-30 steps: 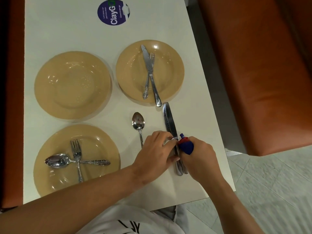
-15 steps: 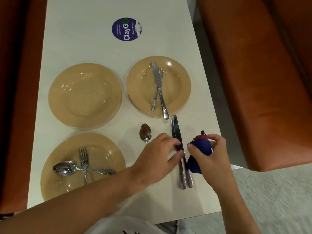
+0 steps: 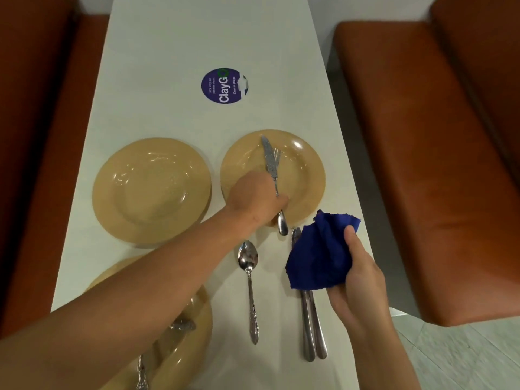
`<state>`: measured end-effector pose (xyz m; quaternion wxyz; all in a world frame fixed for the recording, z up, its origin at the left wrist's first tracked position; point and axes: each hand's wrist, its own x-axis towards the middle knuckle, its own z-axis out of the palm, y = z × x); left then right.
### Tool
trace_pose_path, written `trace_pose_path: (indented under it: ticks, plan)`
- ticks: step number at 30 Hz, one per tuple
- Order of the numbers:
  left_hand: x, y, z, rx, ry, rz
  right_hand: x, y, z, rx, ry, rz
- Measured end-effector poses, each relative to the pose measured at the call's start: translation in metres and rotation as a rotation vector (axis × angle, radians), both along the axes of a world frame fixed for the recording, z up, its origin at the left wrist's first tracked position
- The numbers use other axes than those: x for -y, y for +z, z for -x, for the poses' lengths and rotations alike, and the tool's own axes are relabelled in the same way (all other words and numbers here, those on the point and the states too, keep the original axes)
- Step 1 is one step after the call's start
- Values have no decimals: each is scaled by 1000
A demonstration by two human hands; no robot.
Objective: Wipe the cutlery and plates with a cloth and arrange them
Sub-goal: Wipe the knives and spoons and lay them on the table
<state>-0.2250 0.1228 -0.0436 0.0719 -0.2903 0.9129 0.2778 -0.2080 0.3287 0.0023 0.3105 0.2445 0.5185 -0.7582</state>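
Three tan plates lie on the white table. My left hand (image 3: 257, 199) reaches onto the far right plate (image 3: 309, 164), fingers closed around the handle of a knife (image 3: 268, 157) that lies beside a fork (image 3: 277, 156). Held just above the table, my right hand (image 3: 358, 285) grips a crumpled blue cloth (image 3: 318, 254). Under the cloth two plain-handled pieces of cutlery (image 3: 312, 327) lie side by side. A spoon (image 3: 247, 258) rests to their left. The far left plate (image 3: 152, 190) holds nothing. My forearm hides most of the near left plate (image 3: 201, 327), where ornate handles (image 3: 183, 325) show.
A round purple ClayGo sticker (image 3: 225, 85) sits on the far half of the table. Orange benches flank the table on the right (image 3: 422, 164) and on the left (image 3: 42, 136). The table's right edge runs close to my right hand, above tiled floor (image 3: 450, 361).
My left hand left the cutlery near the table's front and reached forward to the knife on the far right plate. My right hand lifted the cloth, which has spread wider.
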Motion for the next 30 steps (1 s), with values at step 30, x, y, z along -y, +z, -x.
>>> trace_pose_path:
  ticks: [30]
  plan:
    - [15,57,-149,-300,174,-704,40,-6,-40,-18,67,171]
